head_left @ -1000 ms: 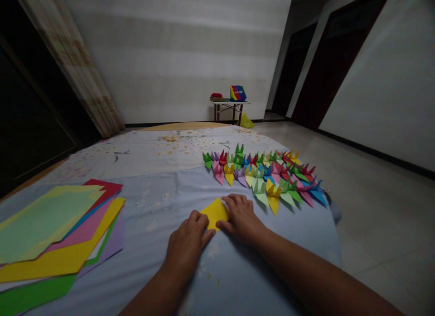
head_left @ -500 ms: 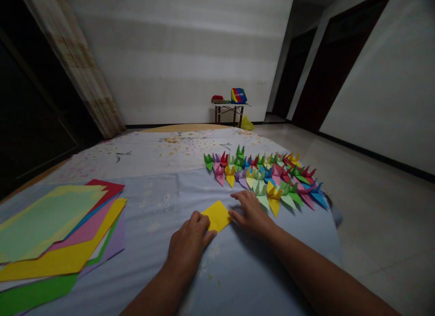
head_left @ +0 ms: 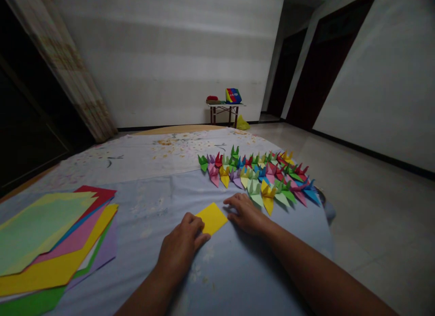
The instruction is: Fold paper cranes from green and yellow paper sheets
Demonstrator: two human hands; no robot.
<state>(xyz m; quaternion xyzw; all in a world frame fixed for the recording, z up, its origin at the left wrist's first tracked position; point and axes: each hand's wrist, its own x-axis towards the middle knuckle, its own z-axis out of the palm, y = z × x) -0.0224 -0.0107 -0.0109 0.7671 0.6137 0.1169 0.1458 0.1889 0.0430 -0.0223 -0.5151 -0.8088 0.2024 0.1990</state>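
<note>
A folded yellow paper point(head_left: 212, 217) lies flat on the pale blue cloth point(head_left: 238, 270) in front of me. My left hand point(head_left: 181, 246) rests on the cloth with its fingertips pressing the paper's near left edge. My right hand point(head_left: 246, 212) lies flat just right of the paper, fingers touching its far right corner. Several folded paper cranes point(head_left: 258, 175) in many colours lie in rows just beyond my right hand.
A fanned stack of coloured paper sheets point(head_left: 50, 234) lies at the left. A white flowered cloth point(head_left: 142, 153) covers the far part of the surface. A small table point(head_left: 224, 108) with a colourful box stands by the far wall. Tiled floor point(head_left: 367, 207) runs along the right.
My right hand slid off the top of the yellow paper to its right edge, so more of the paper shows. My left hand stayed on the near edge. The view shifted slightly.
</note>
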